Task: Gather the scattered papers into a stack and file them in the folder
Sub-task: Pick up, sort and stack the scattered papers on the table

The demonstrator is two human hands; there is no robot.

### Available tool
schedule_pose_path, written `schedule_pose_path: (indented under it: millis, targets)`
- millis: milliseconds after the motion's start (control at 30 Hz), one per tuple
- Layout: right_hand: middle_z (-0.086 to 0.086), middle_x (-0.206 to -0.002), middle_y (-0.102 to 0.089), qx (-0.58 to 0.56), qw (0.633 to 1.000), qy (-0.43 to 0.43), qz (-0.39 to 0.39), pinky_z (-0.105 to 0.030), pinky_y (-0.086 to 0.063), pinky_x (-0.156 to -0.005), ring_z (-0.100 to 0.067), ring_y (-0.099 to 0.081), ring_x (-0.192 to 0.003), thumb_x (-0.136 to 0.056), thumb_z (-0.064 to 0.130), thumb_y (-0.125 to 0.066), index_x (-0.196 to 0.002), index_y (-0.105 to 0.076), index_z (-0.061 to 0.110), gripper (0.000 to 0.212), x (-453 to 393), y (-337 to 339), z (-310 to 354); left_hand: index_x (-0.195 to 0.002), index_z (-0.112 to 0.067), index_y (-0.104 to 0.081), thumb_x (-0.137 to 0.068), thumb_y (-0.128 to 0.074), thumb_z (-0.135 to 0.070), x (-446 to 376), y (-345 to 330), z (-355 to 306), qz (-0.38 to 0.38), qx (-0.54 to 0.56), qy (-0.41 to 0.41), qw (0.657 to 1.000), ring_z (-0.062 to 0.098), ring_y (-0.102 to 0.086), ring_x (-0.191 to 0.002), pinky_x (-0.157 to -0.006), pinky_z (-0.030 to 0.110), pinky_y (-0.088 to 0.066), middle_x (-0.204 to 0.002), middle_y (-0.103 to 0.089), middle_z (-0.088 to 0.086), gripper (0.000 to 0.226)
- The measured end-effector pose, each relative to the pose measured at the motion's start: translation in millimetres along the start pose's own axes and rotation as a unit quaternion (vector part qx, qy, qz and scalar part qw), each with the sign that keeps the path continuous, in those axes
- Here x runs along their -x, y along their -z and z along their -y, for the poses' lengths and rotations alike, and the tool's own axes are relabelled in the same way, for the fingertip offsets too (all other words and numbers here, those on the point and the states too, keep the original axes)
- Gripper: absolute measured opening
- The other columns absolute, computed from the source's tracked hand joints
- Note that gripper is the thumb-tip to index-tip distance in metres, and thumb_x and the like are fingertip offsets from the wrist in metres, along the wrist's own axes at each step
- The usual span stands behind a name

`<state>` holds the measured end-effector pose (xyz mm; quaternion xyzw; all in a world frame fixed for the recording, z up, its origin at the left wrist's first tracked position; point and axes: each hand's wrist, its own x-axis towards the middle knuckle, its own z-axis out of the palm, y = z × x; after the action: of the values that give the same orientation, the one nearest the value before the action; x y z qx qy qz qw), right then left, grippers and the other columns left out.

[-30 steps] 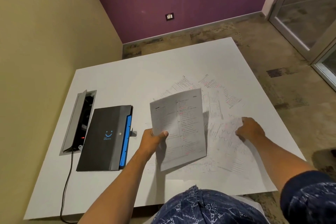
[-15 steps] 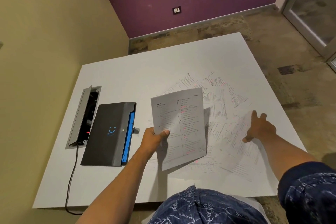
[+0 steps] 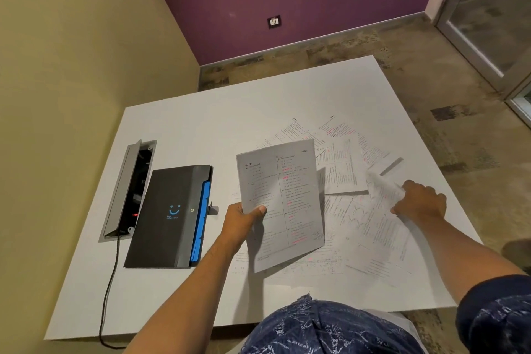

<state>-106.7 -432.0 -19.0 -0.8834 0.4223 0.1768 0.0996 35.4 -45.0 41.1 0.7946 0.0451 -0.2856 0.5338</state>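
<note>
My left hand (image 3: pixel 242 218) holds a printed sheet (image 3: pixel 283 201) upright above the white table (image 3: pixel 201 129), thumb on its lower left edge. Several other printed papers (image 3: pixel 342 169) lie scattered over the right half of the table. My right hand (image 3: pixel 421 202) pinches the lifted edge of one sheet (image 3: pixel 382 190) at the right of the scatter. A closed black folder (image 3: pixel 169 215) with blue tabs and a blue smiley logo lies flat to the left of my left hand.
An open cable hatch (image 3: pixel 129 190) is sunk into the table left of the folder, with a black cable (image 3: pixel 110 282) running off the near edge. A yellow wall stands at the left, a purple wall behind, glass doors at the right.
My right hand has gone from flat on the papers to gripping one sheet's edge, which now curls up off the table. My left hand keeps its sheet in place.
</note>
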Motion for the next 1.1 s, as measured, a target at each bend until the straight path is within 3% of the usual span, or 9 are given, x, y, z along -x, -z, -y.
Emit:
schedule_pose_path:
  millis: [200,333,433,567,700,800,900,1000,1100]
  targets:
    - [-0.011,-0.128,-0.071,-0.083,0.992,0.023,-0.094,-0.039,-0.048,-0.096,-0.036,-0.065,-0.116,-0.101,0.024,-0.057,-0.135,-0.066,0.024,0.035,15,-2,-17,-0.104,-0.019,-0.069,-0.094,-0.073,-0.020,3,0,0,-0.001,0.011,-0.003,1.000,0.025,-0.070,-0.095,-0.069,0.030,-0.055,-0.107,-0.075,0.004,0.011]
    - [-0.014,-0.114,-0.075,-0.117,0.984,0.033,-0.132,-0.043,-0.057,-0.084,-0.040,-0.068,-0.102,-0.100,0.015,-0.056,-0.118,-0.077,0.020,0.028,20,0,-22,-0.107,-0.016,-0.070,-0.093,-0.074,-0.021,5,1,0,0.001,0.014,-0.008,1.000,0.029,-0.070,-0.098,-0.070,0.031,-0.056,-0.108,-0.075,0.006,0.015]
    - [-0.012,-0.105,-0.078,-0.162,0.979,0.037,-0.117,-0.042,-0.057,-0.083,-0.036,-0.070,-0.095,-0.095,0.018,-0.062,-0.106,-0.080,0.019,0.022,17,13,-22,-0.106,-0.016,-0.070,-0.093,-0.074,-0.022,4,2,2,-0.003,0.012,-0.010,1.000,0.030,-0.070,-0.099,-0.073,0.034,-0.057,-0.108,-0.075,0.006,0.015]
    - [-0.003,-0.069,-0.075,-0.236,0.967,0.078,-0.059,-0.038,-0.060,-0.067,-0.026,-0.072,-0.068,-0.087,0.011,-0.072,-0.080,-0.082,0.017,0.013,18,57,-13,-0.107,-0.018,-0.070,-0.094,-0.074,-0.024,2,3,4,-0.012,0.015,-0.010,1.000,0.031,-0.069,-0.100,-0.072,0.034,-0.056,-0.109,-0.075,0.006,0.015]
    - [-0.003,-0.062,-0.073,-0.255,0.953,0.162,0.031,-0.025,-0.045,-0.051,-0.019,-0.059,-0.054,-0.084,0.014,-0.083,-0.079,-0.082,0.017,0.006,33,117,-2,-0.117,-0.016,-0.069,-0.095,-0.072,-0.021,3,2,3,-0.013,0.033,-0.021,0.999,0.028,-0.070,-0.099,-0.075,0.035,-0.059,-0.110,-0.075,0.006,0.023]
    - [0.005,-0.058,-0.071,-0.310,0.921,0.227,0.071,-0.016,-0.040,-0.047,-0.003,-0.052,-0.046,-0.080,0.016,-0.087,-0.081,-0.083,0.020,0.006,52,154,3,-0.121,-0.015,-0.069,-0.095,-0.071,-0.018,4,2,1,-0.011,0.036,-0.040,0.998,0.027,-0.071,-0.101,-0.085,0.042,-0.062,-0.111,-0.075,0.006,0.026]
    - [0.002,-0.069,-0.077,-0.400,0.878,0.240,0.106,-0.006,-0.046,-0.052,0.003,-0.063,-0.054,-0.080,0.006,-0.083,-0.087,-0.081,0.011,0.008,61,169,5,-0.117,-0.015,-0.069,-0.096,-0.071,-0.017,5,3,-1,-0.014,0.020,-0.063,0.998,0.027,-0.071,-0.101,-0.086,0.040,-0.062,-0.109,-0.075,0.005,0.022]
    - [-0.004,-0.085,-0.080,-0.537,0.812,0.204,0.098,-0.011,-0.056,-0.065,-0.004,-0.073,-0.071,-0.085,0.000,-0.076,-0.096,-0.078,0.005,0.012,57,159,9,-0.116,-0.016,-0.070,-0.096,-0.070,-0.017,6,5,-3,-0.017,0.005,-0.069,0.997,0.026,-0.070,-0.102,-0.088,0.041,-0.061,-0.109,-0.074,0.004,0.020]
    - [0.003,-0.080,-0.079,-0.624,0.766,0.135,0.079,-0.019,-0.060,-0.074,-0.011,-0.071,-0.075,-0.088,0.000,-0.073,-0.093,-0.076,0.008,0.010,49,126,25,-0.094,-0.017,-0.071,-0.094,-0.072,-0.014,6,6,-5,-0.020,0.016,-0.065,0.998,0.023,-0.069,-0.088,-0.072,0.032,-0.060,-0.092,-0.074,0.004,0.003]
